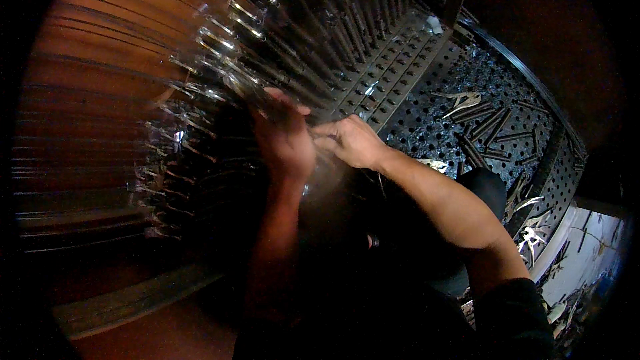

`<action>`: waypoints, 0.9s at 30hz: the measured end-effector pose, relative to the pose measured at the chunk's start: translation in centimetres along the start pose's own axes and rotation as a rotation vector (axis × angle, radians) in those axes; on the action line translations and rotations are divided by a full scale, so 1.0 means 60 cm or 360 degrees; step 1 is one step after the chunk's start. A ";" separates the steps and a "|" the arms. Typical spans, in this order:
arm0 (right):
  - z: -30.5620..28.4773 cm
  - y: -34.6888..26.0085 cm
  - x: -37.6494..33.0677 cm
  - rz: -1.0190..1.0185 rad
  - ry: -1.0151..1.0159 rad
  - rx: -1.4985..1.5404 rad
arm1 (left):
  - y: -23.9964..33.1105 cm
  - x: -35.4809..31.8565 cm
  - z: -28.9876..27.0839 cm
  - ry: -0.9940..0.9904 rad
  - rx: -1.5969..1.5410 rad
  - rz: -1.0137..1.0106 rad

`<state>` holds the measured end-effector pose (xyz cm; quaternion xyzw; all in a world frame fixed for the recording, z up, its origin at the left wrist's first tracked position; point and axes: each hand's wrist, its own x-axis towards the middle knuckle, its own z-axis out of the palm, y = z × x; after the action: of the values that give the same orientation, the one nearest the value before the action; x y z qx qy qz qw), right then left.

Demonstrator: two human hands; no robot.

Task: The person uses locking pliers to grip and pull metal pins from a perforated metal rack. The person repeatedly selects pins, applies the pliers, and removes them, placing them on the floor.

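Near the middle, my left hand [287, 140] is raised among the metal parts and blurred by motion, so I cannot make out what its fingers do. Close beside it on the right, my right hand [358, 141] has its thumb and fingers pinched together; whatever they hold is hidden or too small to name. Shiny metal hooks or clips [223, 43] run in a curved row just above and left of my hands. Long dark coil-like rods [333, 17] slant down toward a metal strip with rows of small pegs [380, 77].
Thin taut wires or cords [80, 137] stretch across the left side. At right lies a perforated dark metal plate [417, 117] carrying pliers [460, 101], several short dark rods [490, 127] and loose scraps. More pale-handled tools [532, 233] lie near my right elbow. A curved bar [140, 300] crosses the lower left.
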<state>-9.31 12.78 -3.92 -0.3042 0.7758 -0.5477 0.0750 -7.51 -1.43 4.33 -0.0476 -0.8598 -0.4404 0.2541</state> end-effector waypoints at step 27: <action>0.005 -0.001 0.002 -0.0097 0.0262 -0.0049 | 0.020 0.000 0.011 0.0061 0.0048 0.0035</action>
<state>-9.28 12.46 -3.97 -0.2829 0.7780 -0.5609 -0.0103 -7.40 -0.20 4.88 -0.0447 -0.8607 -0.4253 0.2762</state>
